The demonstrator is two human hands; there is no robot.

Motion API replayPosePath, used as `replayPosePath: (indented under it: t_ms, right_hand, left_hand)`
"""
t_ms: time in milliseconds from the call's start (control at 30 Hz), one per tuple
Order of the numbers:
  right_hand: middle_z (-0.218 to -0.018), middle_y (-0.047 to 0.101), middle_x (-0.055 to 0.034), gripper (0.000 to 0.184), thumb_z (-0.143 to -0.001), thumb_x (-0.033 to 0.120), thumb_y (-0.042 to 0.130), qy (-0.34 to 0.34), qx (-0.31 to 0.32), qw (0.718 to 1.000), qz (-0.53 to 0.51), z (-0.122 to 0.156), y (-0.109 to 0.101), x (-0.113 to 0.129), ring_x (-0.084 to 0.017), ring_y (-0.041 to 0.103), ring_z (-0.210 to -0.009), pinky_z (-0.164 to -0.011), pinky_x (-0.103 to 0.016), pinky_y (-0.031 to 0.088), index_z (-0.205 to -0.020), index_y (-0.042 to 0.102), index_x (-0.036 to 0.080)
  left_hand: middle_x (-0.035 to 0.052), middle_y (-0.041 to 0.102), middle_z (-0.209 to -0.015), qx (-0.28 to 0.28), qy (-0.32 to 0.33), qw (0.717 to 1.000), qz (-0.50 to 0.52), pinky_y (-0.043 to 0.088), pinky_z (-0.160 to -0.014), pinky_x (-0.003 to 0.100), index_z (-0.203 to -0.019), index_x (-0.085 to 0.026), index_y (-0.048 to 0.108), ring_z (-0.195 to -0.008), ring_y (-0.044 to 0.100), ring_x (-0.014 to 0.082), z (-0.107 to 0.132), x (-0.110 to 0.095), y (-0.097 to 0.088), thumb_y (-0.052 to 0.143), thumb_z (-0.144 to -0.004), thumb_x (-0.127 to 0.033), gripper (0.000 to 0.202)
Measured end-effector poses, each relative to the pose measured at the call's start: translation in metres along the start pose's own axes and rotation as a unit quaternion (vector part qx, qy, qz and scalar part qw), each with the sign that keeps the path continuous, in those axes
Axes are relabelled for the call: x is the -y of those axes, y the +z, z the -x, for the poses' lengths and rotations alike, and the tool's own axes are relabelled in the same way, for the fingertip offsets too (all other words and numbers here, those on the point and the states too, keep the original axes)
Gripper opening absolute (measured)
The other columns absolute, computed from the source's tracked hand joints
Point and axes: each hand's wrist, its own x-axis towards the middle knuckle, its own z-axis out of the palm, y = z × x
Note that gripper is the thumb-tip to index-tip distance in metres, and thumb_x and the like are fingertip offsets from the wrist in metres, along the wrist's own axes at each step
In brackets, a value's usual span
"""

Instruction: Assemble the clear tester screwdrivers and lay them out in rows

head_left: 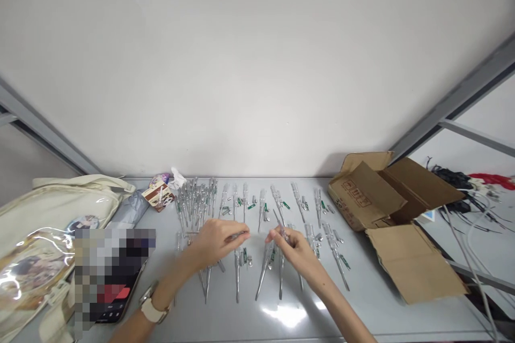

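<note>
At the far left, a cream tote bag [48, 236] is slumped against the worktop [374, 321], with a printed picture showing through its clear front pocket and a round badge pinned above it. A phone [115, 292], partly blurred out, is laid just beside the bag. Further along, a small printed packet [159, 195] is propped near the far edge, where the worktop meets a white wall [241, 64]. Rows of clear-handled voltage tester screwdrivers [237, 273] are laid out across the middle, bunched tightly on the left and spaced more widely toward the right, with small silver caps and green pieces scattered among them. Over these, the left hand [213, 244], a watch [149, 303] on its wrist, is held low, its fingers [235, 236] pinched closed on a small silver part [241, 234]. Across a narrow gap, a clear tester [281, 228] is gripped at a tilt by the closed fingers [277, 235] of the right hand [289, 252]. A strip of worktop runs on below the blades to the near edge, marked by a patch of glare. At the right, an open cardboard box [386, 193] is set with its flaps spread wide, its contents hidden from this view, and a tangle of cables [462, 209] is seen beyond the worktop's right edge.
</note>
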Motion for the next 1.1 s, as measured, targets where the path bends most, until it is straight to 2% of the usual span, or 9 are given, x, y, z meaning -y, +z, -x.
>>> replayPosePath:
  t_ms: [100,200,300,400,533,667,833,1000,1100]
  right_hand:
    - [-0.05,0.019,0.0094,0.051,-0.089,0.066,0.05,0.031,0.071,0.988,-0.137,-0.003,0.022,0.0,-0.008,0.018,-0.045,-0.045,-0.026,0.015,-0.065,0.05,0.021]
    - [-0.047,0.023,0.0102,0.053,-0.089,0.065,0.051,0.05,0.111,0.964,-0.238,-0.005,0.034,0.002,-0.007,0.016,-0.043,-0.043,-0.025,0.013,-0.062,0.036,0.022]
    - [-0.046,0.029,0.0102,0.049,-0.091,0.06,0.053,0.039,0.145,0.944,-0.295,-0.008,0.036,0.002,-0.006,0.02,-0.04,-0.041,-0.024,0.015,-0.064,0.039,0.021]
    - [-0.048,0.034,0.0101,0.044,-0.093,0.057,0.051,0.016,0.182,0.927,-0.327,-0.013,0.035,0.004,-0.005,0.024,-0.038,-0.04,-0.023,0.018,-0.069,0.043,0.021]
    - [-0.049,0.036,0.0105,0.039,-0.092,0.053,0.057,-0.019,0.212,0.924,-0.317,-0.023,0.032,0.009,-0.005,0.027,-0.037,-0.039,-0.022,0.02,-0.073,0.044,0.021]
    - [-0.048,0.035,0.0108,0.04,-0.09,0.052,0.06,-0.043,0.215,0.937,-0.273,-0.032,0.031,0.014,-0.005,0.027,-0.038,-0.04,-0.022,0.019,-0.07,0.045,0.021]
    - [-0.047,0.032,0.0116,0.04,-0.091,0.056,0.054,-0.048,0.188,0.958,-0.212,-0.034,0.034,0.017,-0.006,0.023,-0.04,-0.042,-0.022,0.019,-0.075,0.048,0.021]
    - [-0.052,0.032,0.01,0.042,-0.091,0.059,0.053,-0.062,0.164,0.971,-0.159,-0.035,0.037,0.018,-0.006,0.028,-0.044,-0.045,-0.022,0.022,-0.074,0.044,0.021]
    - [-0.055,0.032,0.0092,0.041,-0.092,0.058,0.051,-0.067,0.172,0.974,-0.131,-0.036,0.035,0.02,-0.007,0.028,-0.047,-0.046,-0.022,0.023,-0.074,0.044,0.021]
  left_hand:
    - [-0.0047,0.05,-0.058,-0.025,0.076,0.995,-0.06,0.027,-0.052,0.023,-0.079,-0.019,0.059,-0.051,0.041,0.0088,-0.003,-0.012,0.015,0.037,-0.101,-0.035,0.035]
    - [-0.0044,0.051,-0.058,-0.084,0.104,0.983,-0.123,0.027,-0.051,0.024,-0.078,-0.018,0.057,-0.051,0.042,0.0093,-0.003,-0.017,0.025,0.038,-0.102,-0.033,0.033]
    - [-0.0044,0.054,-0.06,-0.12,0.119,0.97,-0.173,0.029,-0.052,0.024,-0.082,-0.018,0.056,-0.051,0.046,0.0096,-0.002,-0.017,0.027,0.037,-0.102,-0.032,0.031]
    - [-0.0045,0.055,-0.061,-0.12,0.126,0.965,-0.196,0.03,-0.051,0.024,-0.081,-0.018,0.053,-0.051,0.05,0.0097,-0.004,-0.016,0.022,0.036,-0.103,-0.033,0.031]
    - [-0.0037,0.055,-0.06,-0.105,0.123,0.966,-0.201,0.031,-0.048,0.025,-0.083,-0.018,0.05,-0.051,0.051,0.011,-0.006,-0.013,0.016,0.032,-0.103,-0.038,0.033]
    - [-0.0026,0.057,-0.064,-0.064,0.085,0.979,-0.171,0.032,-0.047,0.025,-0.086,-0.019,0.046,-0.053,0.053,0.013,-0.003,-0.01,0.011,0.032,-0.101,-0.046,0.035]
    - [-0.0003,0.059,-0.075,-0.006,0.029,0.99,-0.135,0.037,-0.054,0.026,-0.089,-0.02,0.044,-0.065,0.058,0.016,0.002,-0.012,0.003,0.035,-0.1,-0.048,0.031]
    - [0.001,0.058,-0.076,0.01,0.002,0.991,-0.131,0.035,-0.056,0.028,-0.089,-0.02,0.043,-0.068,0.058,0.0183,0.001,-0.014,-0.001,0.033,-0.101,-0.047,0.031]
    - [0.0014,0.059,-0.077,0.029,-0.016,0.993,-0.111,0.034,-0.056,0.028,-0.09,-0.02,0.044,-0.066,0.058,0.0184,0.003,-0.013,-0.001,0.031,-0.101,-0.048,0.032]
